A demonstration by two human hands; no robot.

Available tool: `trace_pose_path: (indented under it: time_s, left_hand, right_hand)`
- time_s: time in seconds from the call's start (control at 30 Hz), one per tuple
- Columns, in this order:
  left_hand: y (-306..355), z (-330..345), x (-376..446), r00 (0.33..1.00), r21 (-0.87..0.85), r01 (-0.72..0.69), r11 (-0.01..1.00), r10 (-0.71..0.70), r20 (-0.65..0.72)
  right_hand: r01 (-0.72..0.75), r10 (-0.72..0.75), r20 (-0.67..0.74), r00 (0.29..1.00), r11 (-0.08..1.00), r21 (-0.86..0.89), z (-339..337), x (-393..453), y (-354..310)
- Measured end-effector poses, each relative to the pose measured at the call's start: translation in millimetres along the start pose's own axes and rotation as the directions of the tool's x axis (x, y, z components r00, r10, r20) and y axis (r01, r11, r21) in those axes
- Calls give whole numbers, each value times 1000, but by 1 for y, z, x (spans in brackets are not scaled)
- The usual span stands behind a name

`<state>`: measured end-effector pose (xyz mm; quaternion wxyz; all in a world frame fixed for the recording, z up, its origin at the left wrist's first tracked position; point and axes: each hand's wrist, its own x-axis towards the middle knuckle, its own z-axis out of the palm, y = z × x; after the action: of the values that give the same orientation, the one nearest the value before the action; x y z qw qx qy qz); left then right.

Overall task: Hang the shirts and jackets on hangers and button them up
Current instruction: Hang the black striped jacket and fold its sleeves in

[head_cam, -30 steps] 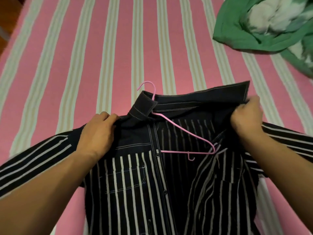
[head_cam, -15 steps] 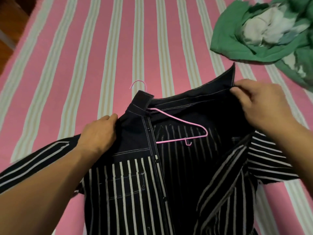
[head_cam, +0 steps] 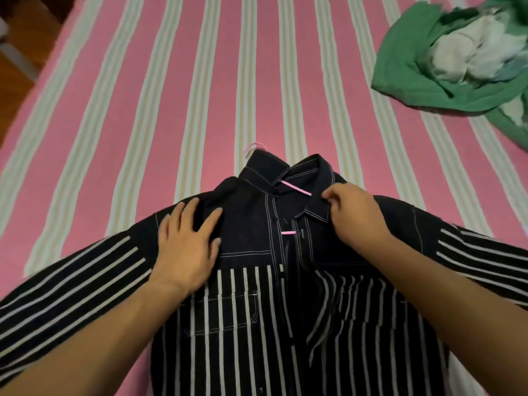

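1. The right front panel of the black shirt with white stripes and white topstitching point(head_cam: 251, 304), thrown wide open half a second ago and showing most of the thin pink plastic hanger point(head_cam: 295, 190), is now lying folded back over it, so only short pink bits are showing at the neck gap, plus the hook peeking out above the collar.
2. That is suggesting the hanging step is about done for this shirt and buttoning is coming next; the placket is still lying open, with no button visibly fastened.
3. The left hand point(head_cam: 188, 244), earlier curled at the shoulder seam, is now lying spread and flat, pressing the plain dark yoke down.
4. The right hand point(head_cam: 354, 215) is curling its fingers and pinching the right collar point, settling it into place.
5. The shirt is lying face up on the pink bed sheet with pale stripes point(head_cam: 200, 81), collar pointing away from the person, sleeves spreading out to both sides.
6. A crumpled green and white garment point(head_cam: 414, 81) is waiting well apart at the far right.
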<state>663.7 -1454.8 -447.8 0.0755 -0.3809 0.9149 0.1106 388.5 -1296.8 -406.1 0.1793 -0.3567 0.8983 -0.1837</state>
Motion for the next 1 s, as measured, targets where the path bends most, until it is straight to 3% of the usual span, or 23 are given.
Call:
trace_pose_path:
  time_s: [0.1,0.17,0.27,0.33,0.4,0.47,0.53,0.6,0.63,0.67,0.7,0.73,0.8,0.93,1.0]
  left_hand:
    - [-13,28,-18,993,50,101,994,-103,52]
    - [-16,44,-20,990,48,128,991,-130,59]
    - [-15,47,-19,988,27,151,988,-151,17]
    - [-14,42,-21,991,5,126,992,-126,-45]
    - [-15,39,-20,993,4,91,996,-90,-75]
    - [-16,43,-13,995,9,90,996,-89,-32]
    - [-17,51,-5,991,8,128,992,-129,30]
    - [-15,57,2,986,8,156,988,-156,61]
    - [-14,58,3,984,12,160,987,-160,74]
    - [-13,58,2,983,15,161,987,-161,85]
    - [-12,57,2,982,14,161,987,-162,93]
    - [-12,56,2,982,14,161,987,-162,100]
    - [-13,55,3,979,15,169,985,-170,115]
    - [-12,56,6,972,17,179,984,-179,149]
    - [-14,59,7,972,6,182,983,-180,149]
  right_hand:
    - [284,-301,-63,952,938,-197,15,39,-16]
    - [346,-346,77,935,843,-412,29,63,-31]
    - [451,-334,305,892,610,-652,48,80,-46]
    - [388,-310,246,918,579,-717,43,94,-49]
    - [177,-198,60,978,653,-736,28,115,-46]
    - [100,-121,17,992,721,-686,20,133,-35]
    - [206,-163,127,978,828,-522,20,136,-26]
    - [237,-221,89,971,924,-300,22,132,-16]
    - [158,-165,-7,986,960,-232,20,132,-12]
    - [-5,-8,-83,996,988,-156,15,133,-9]
    - [-213,207,-75,976,973,-86,8,135,-7]
    - [-392,393,29,919,919,-37,0,134,-8]
    - [-573,536,295,791,818,50,-15,134,-14]
    - [-653,426,657,622,745,135,-27,142,-28]
    - [-650,386,710,589,748,132,-30,146,-33]
